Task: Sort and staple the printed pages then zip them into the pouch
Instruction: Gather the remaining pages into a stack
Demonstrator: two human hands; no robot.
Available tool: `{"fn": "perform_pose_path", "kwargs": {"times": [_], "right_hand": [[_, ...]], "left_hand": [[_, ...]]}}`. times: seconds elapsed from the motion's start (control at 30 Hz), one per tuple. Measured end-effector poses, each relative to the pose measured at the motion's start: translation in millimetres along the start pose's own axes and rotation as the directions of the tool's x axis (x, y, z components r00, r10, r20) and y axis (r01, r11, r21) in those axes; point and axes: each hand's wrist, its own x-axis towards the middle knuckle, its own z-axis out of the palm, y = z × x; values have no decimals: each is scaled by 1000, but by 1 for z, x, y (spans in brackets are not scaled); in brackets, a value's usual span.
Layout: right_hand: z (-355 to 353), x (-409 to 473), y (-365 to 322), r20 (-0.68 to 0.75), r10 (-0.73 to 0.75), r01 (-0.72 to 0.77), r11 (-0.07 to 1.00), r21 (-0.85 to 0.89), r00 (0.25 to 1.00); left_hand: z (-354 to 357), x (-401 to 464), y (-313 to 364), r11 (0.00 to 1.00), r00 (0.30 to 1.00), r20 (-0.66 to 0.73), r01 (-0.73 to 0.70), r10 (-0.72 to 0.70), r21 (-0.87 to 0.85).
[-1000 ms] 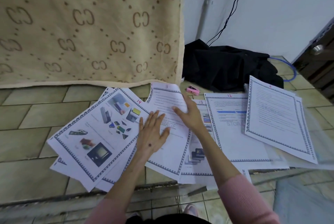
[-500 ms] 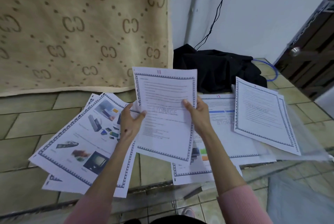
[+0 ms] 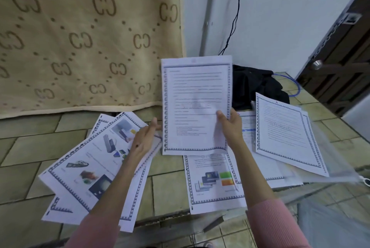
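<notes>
The right hand [image 3: 230,127] pinches a single text page [image 3: 197,105] at its lower right edge, thumb on the printed face and fingers behind, and holds it upright over the glass table [image 3: 170,169], above the gap between two spreads of printed pages. The left hand [image 3: 143,139] is off the sheet w/ fingers relaxed and apart, hovering just beside the page's lower left edge and over the fanned picture pages [image 3: 88,167] at the table's left side. More sheets lie flat: a colour-graphic page [image 3: 212,179] near the front edge, and text pages [image 3: 284,133] toward the right edge, overlapping each other. A clear pouch [image 3: 328,159] seems to lie under that right pile, though it is blurred. As for handling, one sheet is v. light, limp and thin — held by one edge only it will likely bow or flap, so a pinch near mid-edge w/ the other hand supporting the opposite side should keep it flat; it creases and tears easily, and loose sheets on glass probably slide, so squaring a stack needs both hands at the long edges. Vs. half a sec. ago: the page was gripped by both hands, one on each side — now the left has let go, and the sheet stands higher and more upright. Vs. one sec. ago: it lay on the table among the others w/ both hands flat on it.
</notes>
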Motion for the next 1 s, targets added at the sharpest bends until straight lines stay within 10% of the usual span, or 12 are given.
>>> {"fn": "perform_pose_path", "kwargs": {"times": [0.13,0.33,0.5,0.7,1.0], "right_hand": [[-34,1,16,-179,182,-161,979,125,967],[-48,-19,45,4,418,-406,881,243,908],[-3,-41,34,185,400,-434,876,211,898],[45,-58,30,309,497,-580,749,319,811],[73,-79,35,527,453,-690,554,466,719]], "left_hand": [[10,-5,-16,918,988,-62,-108,142,381],[59,-23,-16,711,965,157,-261,210,654],[66,-29,-23,787,973,67,-220,223,577],[45,-28,7,983,948,-260,-165,182,86],[23,-11,-15,921,981,-188,40,36,387]]}}
